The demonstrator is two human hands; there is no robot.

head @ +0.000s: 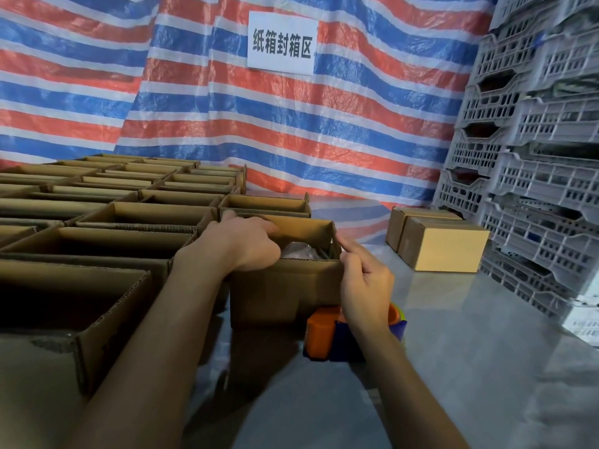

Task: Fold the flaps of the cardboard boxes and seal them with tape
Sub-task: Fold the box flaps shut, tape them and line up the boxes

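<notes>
**Cardboard flaps part-folded, with tape to fetch**

Cardboard springs back, and that is the main risk. The cardboard box (285,286) stands open at the near edge of the rows, and its right flap is upright against only one fingertip. If that finger slips before the left flap is held flat, both may pop up again. The clear plastic bag (299,251) inside sits high enough, I judge, to get caught under a closing flap. The box could also skate on the smooth metal table (470,367) if the two sides are pushed unevenly.

The left hand (246,246) lies over the left side of the opening. Its fingers are bent down over that flap and appear to grip it. The right hand (364,283) is just beside the right wall, grasping nothing: its index finger is stretched out to touch the flap and the other fingers are loosely curled. The tape dispenser (321,335) rests beneath that wrist against the box's near corner, where a careless reach might knock it.
</notes>
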